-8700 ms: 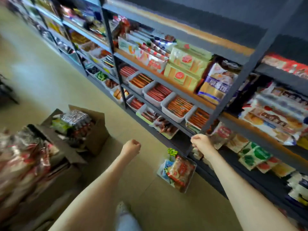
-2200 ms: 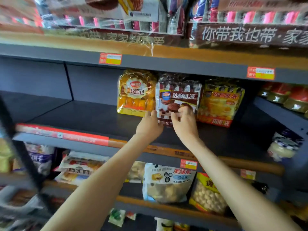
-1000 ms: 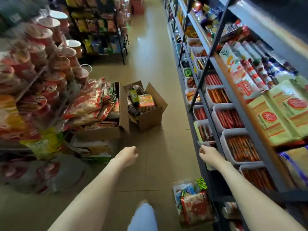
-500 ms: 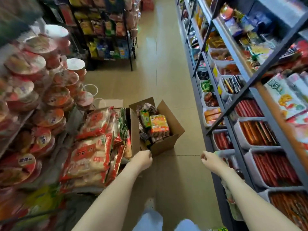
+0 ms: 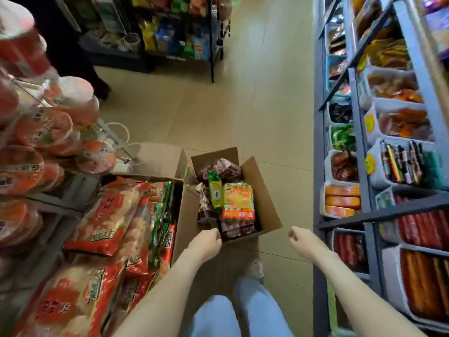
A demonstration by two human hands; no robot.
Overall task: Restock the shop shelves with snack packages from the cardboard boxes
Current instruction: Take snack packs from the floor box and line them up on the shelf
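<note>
An open small cardboard box [image 5: 266,210] stands on the floor just ahead of my feet. Inside lie a yellow-orange snack package [image 5: 238,200], a green package [image 5: 215,190] and dark brown packages [image 5: 226,167]. My left hand [image 5: 206,244] hovers at the box's near left corner, fingers loosely curled and holding nothing. My right hand [image 5: 301,242] hangs right of the box, also loosely curled and holding nothing. A larger cardboard box [image 5: 158,159] to the left is heaped with red snack bags [image 5: 109,215].
The grey shop shelf [image 5: 359,147] runs along the right with white bins of red and orange snacks. Stacked instant-noodle bowls [image 5: 48,127] crowd the left. A rack of chip bags [image 5: 175,37] stands at the aisle's far end. Beige floor lies between.
I have walked up the aisle to the small box, which is now just ahead of my feet. My left hand has reached its near corner. The right hand stays beside it.
</note>
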